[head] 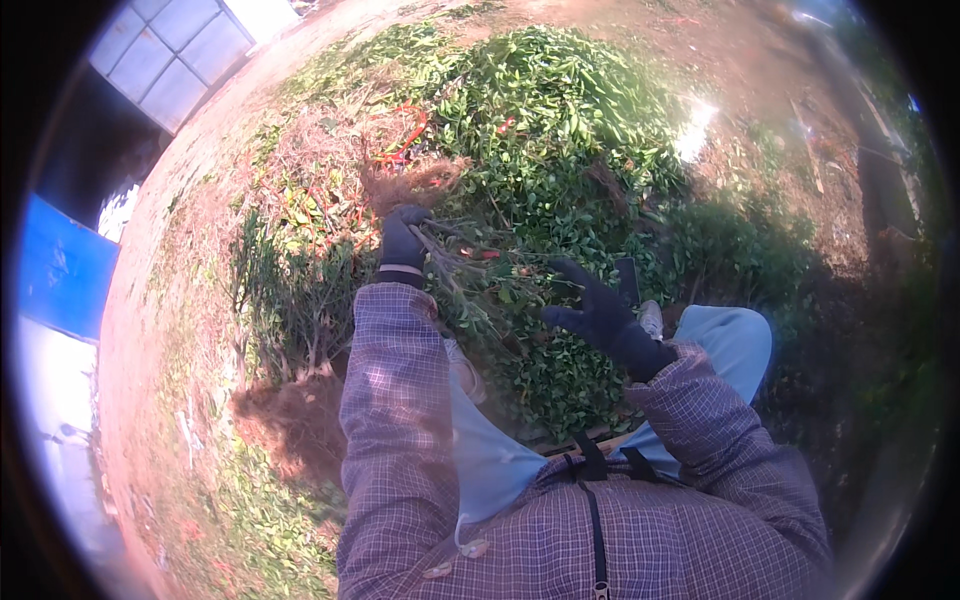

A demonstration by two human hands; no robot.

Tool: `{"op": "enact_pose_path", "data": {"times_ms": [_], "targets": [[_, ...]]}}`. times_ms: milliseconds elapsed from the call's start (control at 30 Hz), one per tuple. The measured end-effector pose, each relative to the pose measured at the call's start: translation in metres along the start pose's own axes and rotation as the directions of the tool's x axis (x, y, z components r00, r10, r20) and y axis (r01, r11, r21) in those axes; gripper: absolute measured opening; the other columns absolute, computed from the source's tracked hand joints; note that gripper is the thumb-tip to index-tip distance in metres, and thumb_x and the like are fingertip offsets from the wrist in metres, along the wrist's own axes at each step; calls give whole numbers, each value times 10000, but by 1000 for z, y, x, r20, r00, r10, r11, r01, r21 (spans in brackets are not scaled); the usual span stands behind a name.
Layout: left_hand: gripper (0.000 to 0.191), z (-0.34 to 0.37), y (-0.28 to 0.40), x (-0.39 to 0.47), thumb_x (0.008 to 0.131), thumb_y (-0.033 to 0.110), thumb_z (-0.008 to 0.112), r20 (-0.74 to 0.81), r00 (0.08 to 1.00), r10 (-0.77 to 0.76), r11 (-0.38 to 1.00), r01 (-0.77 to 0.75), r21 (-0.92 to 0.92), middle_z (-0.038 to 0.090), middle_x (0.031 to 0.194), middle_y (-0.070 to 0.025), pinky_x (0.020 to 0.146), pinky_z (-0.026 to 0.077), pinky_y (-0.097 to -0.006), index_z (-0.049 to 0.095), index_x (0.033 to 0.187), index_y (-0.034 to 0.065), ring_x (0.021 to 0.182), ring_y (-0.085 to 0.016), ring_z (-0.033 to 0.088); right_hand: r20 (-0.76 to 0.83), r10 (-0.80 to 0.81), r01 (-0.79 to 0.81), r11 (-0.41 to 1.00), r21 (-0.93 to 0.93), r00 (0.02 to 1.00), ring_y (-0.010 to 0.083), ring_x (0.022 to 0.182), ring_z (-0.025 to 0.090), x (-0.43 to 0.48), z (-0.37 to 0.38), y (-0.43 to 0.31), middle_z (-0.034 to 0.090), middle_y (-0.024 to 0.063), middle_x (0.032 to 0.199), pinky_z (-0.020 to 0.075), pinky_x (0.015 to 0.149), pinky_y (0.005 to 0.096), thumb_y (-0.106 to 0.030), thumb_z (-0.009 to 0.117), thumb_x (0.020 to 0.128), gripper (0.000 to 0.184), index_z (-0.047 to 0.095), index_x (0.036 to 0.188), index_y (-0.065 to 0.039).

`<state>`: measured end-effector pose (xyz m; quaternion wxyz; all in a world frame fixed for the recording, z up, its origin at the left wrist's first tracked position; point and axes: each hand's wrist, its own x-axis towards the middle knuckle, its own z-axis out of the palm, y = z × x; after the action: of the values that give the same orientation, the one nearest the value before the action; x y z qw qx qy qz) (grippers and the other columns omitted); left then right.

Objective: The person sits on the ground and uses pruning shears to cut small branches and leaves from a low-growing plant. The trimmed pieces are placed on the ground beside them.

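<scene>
My left hand (403,238), in a dark glove, is closed around the stems of a small bunch of bare-rooted plants (457,270). Their brown fibrous roots (412,184) spread just beyond the fist, and the thin branches slant down towards my feet. To the right, my right hand (589,304), gloved as well, has its thumb and fingers spread beside the branch tips; nothing shows in its grasp. Beneath both hands lie green leafy cuttings (577,382). A dark flat object (627,279) stands behind the right hand, near a shoe; its kind I cannot tell.
A large heap of leafy plants (555,112) rises ahead. Upright bundled seedlings with a root mass (289,420) stand at my left. Red ties (409,131) lie among roots and leaves. More greenery (735,240) is on the right; a blue panel (64,270) stands far left.
</scene>
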<state>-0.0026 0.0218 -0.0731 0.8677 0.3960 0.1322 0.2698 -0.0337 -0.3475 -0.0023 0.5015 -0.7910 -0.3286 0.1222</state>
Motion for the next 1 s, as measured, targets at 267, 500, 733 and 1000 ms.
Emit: {"op": "enact_pose_path", "data": {"times_ms": [267,500,733,1000], "targets": [[167,-5,-9,2,899,116,427,0,995,-99,994,99,-35,410,641,-8,649,466,-325,431,736,79,595,-138,434,218,81,-137,957,256,973,296,889,629,22,53,16,636,174,1026,487,758,402,-259,588,903,338,540,1149,-32],[176,23,-41,-17,899,139,422,11,972,-233,954,231,-189,395,635,1,607,438,-297,429,733,80,580,-133,421,115,120,-139,974,180,986,328,790,604,-66,43,1,605,157,875,468,654,390,-116,530,901,150,562,997,-6],[166,-30,4,19,908,93,399,9,998,63,993,-62,-103,490,688,-32,599,440,-250,478,771,46,623,-132,470,331,-142,186,977,-104,933,322,813,599,-162,-39,-4,608,155,979,475,664,392,-164,574,903,204,563,1054,-26],[175,22,-16,-17,903,144,426,145,982,118,991,-108,-75,397,651,3,637,437,-282,456,746,72,612,-125,415,71,171,-166,983,-72,983,258,694,627,-40,-5,-29,642,114,808,477,627,372,-341,607,902,365,588,1131,-58]]}}
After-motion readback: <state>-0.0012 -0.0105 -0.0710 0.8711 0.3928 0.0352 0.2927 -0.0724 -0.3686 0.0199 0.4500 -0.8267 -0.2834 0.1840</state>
